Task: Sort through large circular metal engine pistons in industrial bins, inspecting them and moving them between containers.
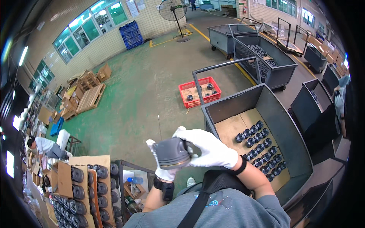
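Note:
A dark grey engine piston (pixel 171 152) with grooves round its lower end is held up in front of my body. My left hand (pixel 165 174), in a white glove, grips it from beneath and from the left; most of its fingers are hidden behind the piston. From the right, my white-gloved right hand (pixel 211 148) closes on the piston's side with thumb and fingers. To the right, several dark pistons (pixel 259 147) stand in rows on cardboard (pixel 228 131) inside a grey metal cart (pixel 279 121).
Beyond my hands, a red plastic crate (pixel 208 100) holds a few dark parts on the floor. At lower left, pistons (pixel 78 207) are stacked between cardboard sheets. More metal carts (pixel 281 72) stand at the right. A person (pixel 49 146) bends at far left; another person's gloved hand (pixel 338 100) shows at far right.

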`<state>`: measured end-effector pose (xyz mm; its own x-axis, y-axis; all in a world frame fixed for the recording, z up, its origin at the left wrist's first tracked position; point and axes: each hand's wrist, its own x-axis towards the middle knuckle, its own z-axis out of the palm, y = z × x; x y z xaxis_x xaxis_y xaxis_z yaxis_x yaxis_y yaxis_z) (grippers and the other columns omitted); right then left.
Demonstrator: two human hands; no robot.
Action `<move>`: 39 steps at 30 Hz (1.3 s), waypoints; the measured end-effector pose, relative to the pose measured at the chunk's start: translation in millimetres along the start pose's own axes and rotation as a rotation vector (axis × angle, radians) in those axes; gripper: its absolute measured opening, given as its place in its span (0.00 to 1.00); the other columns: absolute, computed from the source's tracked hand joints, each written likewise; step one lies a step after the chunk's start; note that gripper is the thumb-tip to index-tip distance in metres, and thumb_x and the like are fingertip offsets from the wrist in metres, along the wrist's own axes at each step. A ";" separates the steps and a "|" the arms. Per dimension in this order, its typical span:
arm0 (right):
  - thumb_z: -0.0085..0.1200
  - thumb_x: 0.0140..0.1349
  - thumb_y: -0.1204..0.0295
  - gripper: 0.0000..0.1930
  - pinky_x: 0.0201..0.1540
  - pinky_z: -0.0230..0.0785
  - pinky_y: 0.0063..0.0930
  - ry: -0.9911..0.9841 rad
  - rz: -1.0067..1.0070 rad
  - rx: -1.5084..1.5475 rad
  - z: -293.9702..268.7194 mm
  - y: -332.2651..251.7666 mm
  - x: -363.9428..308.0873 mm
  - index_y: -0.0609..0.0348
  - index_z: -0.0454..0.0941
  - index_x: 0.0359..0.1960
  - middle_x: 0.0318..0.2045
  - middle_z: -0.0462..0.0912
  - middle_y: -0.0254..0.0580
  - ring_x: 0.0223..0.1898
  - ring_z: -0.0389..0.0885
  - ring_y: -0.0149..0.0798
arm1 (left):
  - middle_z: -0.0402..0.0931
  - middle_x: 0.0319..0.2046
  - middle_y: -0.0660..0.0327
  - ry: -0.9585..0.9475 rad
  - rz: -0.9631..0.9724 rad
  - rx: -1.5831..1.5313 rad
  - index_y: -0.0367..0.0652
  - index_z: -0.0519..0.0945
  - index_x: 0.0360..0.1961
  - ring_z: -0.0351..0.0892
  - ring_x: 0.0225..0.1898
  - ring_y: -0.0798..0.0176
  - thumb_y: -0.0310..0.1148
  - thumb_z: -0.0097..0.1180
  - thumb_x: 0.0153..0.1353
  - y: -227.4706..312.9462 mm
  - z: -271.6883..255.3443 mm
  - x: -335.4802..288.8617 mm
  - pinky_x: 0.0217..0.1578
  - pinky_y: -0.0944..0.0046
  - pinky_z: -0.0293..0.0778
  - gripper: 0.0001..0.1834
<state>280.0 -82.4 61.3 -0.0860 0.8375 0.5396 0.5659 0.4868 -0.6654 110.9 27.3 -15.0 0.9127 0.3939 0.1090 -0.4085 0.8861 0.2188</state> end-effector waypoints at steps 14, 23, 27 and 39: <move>0.67 0.60 0.68 0.33 0.60 0.71 0.32 0.245 0.251 0.640 -26.2 10.9 -33.3 0.59 0.67 0.66 0.57 0.77 0.42 0.57 0.77 0.36 | 0.77 0.50 0.46 0.060 -0.181 0.000 0.42 0.67 0.65 0.80 0.48 0.43 0.81 0.52 0.48 -16.3 20.7 30.0 0.52 0.34 0.76 0.58; 0.77 0.45 0.52 0.55 0.67 0.62 0.40 0.186 0.147 0.201 -32.5 5.9 -40.2 0.63 0.59 0.71 0.64 0.71 0.50 0.63 0.71 0.43 | 0.79 0.48 0.45 0.106 -0.142 0.007 0.36 0.71 0.60 0.79 0.49 0.40 0.76 0.52 0.54 -23.6 41.0 28.0 0.54 0.34 0.74 0.52; 0.76 0.43 0.57 0.53 0.60 0.68 0.42 0.110 0.002 -0.220 -20.4 -4.3 -34.4 0.65 0.61 0.69 0.55 0.76 0.56 0.56 0.76 0.55 | 0.79 0.50 0.43 0.085 -0.123 -0.072 0.37 0.75 0.58 0.80 0.51 0.42 0.77 0.49 0.55 -20.1 33.2 15.2 0.53 0.34 0.76 0.52; 0.72 0.43 0.69 0.40 0.55 0.70 0.40 0.017 0.019 -0.009 -16.7 -51.2 -7.3 0.59 0.69 0.61 0.51 0.80 0.47 0.52 0.79 0.50 | 0.73 0.60 0.50 0.148 0.163 0.386 0.38 0.65 0.67 0.79 0.55 0.49 0.74 0.52 0.56 -21.6 51.5 -20.8 0.60 0.44 0.75 0.53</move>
<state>265.3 -117.6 100.0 -0.0614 0.8421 0.5358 0.5743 0.4689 -0.6711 100.2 -12.6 27.9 0.8160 0.5767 0.0380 -0.4957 0.6645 0.5592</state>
